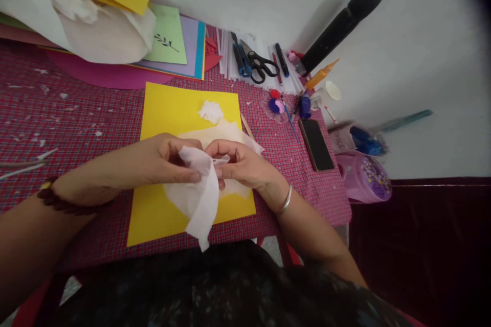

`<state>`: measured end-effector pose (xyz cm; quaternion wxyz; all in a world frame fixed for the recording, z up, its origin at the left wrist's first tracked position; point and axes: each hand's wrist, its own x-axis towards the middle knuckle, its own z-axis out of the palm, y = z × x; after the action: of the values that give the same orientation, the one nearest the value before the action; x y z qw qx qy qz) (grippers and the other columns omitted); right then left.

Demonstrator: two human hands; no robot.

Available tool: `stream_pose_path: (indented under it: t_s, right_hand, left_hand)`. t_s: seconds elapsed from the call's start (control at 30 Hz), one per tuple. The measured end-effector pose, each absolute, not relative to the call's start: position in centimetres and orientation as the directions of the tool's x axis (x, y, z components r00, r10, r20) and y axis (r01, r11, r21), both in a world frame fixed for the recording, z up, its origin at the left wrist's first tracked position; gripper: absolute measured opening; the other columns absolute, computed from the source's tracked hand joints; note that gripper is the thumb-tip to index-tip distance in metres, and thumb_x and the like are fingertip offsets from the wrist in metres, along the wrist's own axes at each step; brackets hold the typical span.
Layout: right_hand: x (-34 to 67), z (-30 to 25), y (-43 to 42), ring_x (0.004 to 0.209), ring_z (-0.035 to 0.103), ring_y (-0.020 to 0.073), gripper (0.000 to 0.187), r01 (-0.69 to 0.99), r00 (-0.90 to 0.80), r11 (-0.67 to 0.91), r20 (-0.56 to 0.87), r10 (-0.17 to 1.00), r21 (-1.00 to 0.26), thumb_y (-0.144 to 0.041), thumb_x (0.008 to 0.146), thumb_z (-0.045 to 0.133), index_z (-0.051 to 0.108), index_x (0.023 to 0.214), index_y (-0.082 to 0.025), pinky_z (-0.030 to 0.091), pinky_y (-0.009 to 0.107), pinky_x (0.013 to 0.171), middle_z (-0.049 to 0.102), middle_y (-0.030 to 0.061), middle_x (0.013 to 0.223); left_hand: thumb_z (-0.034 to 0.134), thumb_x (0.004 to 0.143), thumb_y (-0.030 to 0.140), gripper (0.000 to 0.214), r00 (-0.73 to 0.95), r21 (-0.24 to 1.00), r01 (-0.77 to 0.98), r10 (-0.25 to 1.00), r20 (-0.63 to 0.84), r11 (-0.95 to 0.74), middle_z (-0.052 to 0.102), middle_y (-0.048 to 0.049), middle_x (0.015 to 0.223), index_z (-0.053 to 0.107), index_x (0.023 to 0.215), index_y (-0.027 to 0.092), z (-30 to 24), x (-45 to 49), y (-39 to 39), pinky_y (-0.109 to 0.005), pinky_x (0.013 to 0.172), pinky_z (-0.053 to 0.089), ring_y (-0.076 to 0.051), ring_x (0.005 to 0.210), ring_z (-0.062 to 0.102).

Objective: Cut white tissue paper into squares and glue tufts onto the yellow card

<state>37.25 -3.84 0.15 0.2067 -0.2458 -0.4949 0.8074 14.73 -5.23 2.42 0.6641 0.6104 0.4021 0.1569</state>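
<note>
1. The left hand (174, 156) is pinching a white tissue piece (203, 204) between thumb and fingers.
2. The right hand (241, 163) is pinching the same piece just beside, its fingers pressing together near the upper edge.
3. The tissue piece is hanging in loose folds over a yellow sheet (148, 219), its tip reaching past the near edge.
4. Pale thin sheets (199, 135) are lying on the yellow sheet, the 2 hands partly covering them.
5. A crumpled white wad (211, 112) is resting beyond the hands, and a wooden stick (247, 126) is lying by the sheet's right edge.
6. On the checked counter (103, 127), white scraps (63, 95) are scattering the left side.
7. Stacked colored papers (190, 46) are crowding the back left, with bulky white paper (92, 30) resting on them.
8. A cutter (241, 59), black scissors (261, 66) and 2 pens (282, 60) are lying along the wall on white strips (226, 56).
9. A paint dish (276, 104), a thin brush (290, 121) and a phone (317, 144) are occupying the right side.
</note>
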Motion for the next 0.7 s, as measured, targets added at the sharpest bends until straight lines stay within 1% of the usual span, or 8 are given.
stream_pose_path:
  t_s: [0.13,0.3,0.37,0.43,0.47,0.53,0.6,0.7]
  right_hand:
    - [37.2,0.5,-3.7,0.060,0.059,0.0065,0.040,-0.089,-0.822,-0.426,-0.176,0.542,-0.900,-0.036,0.073,0.090,0.061,0.096,-0.020,0.050,0.019,0.056,0.065,-0.0063,0.079]
    - [37.4,0.8,-3.6,0.064,0.061,0.0077,0.036,-0.104,-0.794,-0.401,-0.167,0.585,-0.910,-0.034,0.075,0.087,0.061,0.096,-0.020,0.052,0.020,0.060,0.065,-0.0051,0.081]
    - [37.4,0.7,-3.6,0.063,0.060,0.0076,0.035,-0.116,-0.788,-0.396,-0.158,0.595,-0.911,-0.035,0.076,0.086,0.060,0.094,-0.020,0.052,0.020,0.060,0.065,-0.0051,0.080]
    - [37.4,0.7,-3.6,0.063,0.059,0.0072,0.034,-0.124,-0.788,-0.376,-0.139,0.600,-0.919,-0.036,0.077,0.086,0.061,0.093,-0.020,0.051,0.020,0.059,0.064,-0.0049,0.080]
    - [37.4,0.7,-3.7,0.063,0.059,0.0070,0.034,-0.126,-0.786,-0.360,-0.128,0.604,-0.924,-0.037,0.078,0.086,0.060,0.092,-0.020,0.050,0.020,0.059,0.064,-0.0048,0.080]
    - [37.4,0.9,-3.7,0.064,0.059,0.0072,0.034,-0.116,-0.779,-0.328,-0.119,0.615,-0.938,-0.038,0.079,0.085,0.059,0.091,-0.020,0.049,0.019,0.059,0.063,-0.0050,0.079]
    - [37.4,1.2,-3.8,0.067,0.059,0.0078,0.036,-0.085,-0.767,-0.305,-0.133,0.628,-0.949,-0.040,0.078,0.085,0.058,0.092,-0.021,0.049,0.020,0.060,0.062,-0.0051,0.078]
    - [37.3,1.6,-4.0,0.070,0.060,0.0083,0.039,-0.036,-0.758,-0.287,-0.161,0.633,-0.957,-0.041,0.077,0.085,0.057,0.094,-0.021,0.050,0.020,0.062,0.062,-0.0052,0.079]
  left_hand:
    - [0.072,0.075,0.032,0.016,0.649,0.941,0.288,0.685,-0.330,0.181,0.066,0.0001,0.072,0.071,0.078,0.016,2.2,14.5,-5.3,-0.021,0.055,0.044,-0.014,0.062,0.056]
    - [0.074,0.075,0.029,0.013,0.659,0.962,0.241,0.706,-0.260,0.130,0.059,0.0023,0.066,0.068,0.073,0.017,2.4,14.5,-5.4,-0.020,0.053,0.041,-0.011,0.058,0.051]
    - [0.074,0.074,0.029,0.012,0.667,0.967,0.221,0.703,-0.247,0.129,0.061,0.0013,0.067,0.069,0.074,0.018,2.4,14.5,-5.4,-0.020,0.053,0.042,-0.012,0.059,0.054]
    - [0.074,0.074,0.029,0.010,0.659,0.966,0.210,0.708,-0.254,0.151,0.064,0.0005,0.069,0.071,0.077,0.020,2.5,14.7,-5.3,-0.020,0.052,0.042,-0.013,0.058,0.056]
    - [0.074,0.074,0.029,0.010,0.648,0.963,0.212,0.713,-0.267,0.168,0.063,0.0009,0.066,0.071,0.077,0.020,2.5,14.8,-5.3,-0.020,0.050,0.041,-0.012,0.055,0.054]
    - [0.074,0.074,0.030,0.010,0.637,0.954,0.228,0.711,-0.297,0.194,0.056,0.0029,0.058,0.070,0.075,0.021,2.4,14.9,-5.2,-0.019,0.043,0.033,-0.010,0.047,0.045]
    - [0.074,0.076,0.032,0.015,0.653,0.947,0.250,0.687,-0.318,0.201,0.049,0.0037,0.053,0.069,0.070,0.020,2.2,15.0,-5.2,-0.020,0.041,0.028,-0.009,0.044,0.038]
    - [0.074,0.080,0.037,0.025,0.681,0.943,0.260,0.653,-0.331,0.207,0.048,0.0023,0.054,0.067,0.065,0.019,1.6,15.0,-5.3,-0.020,0.044,0.029,-0.009,0.048,0.038]
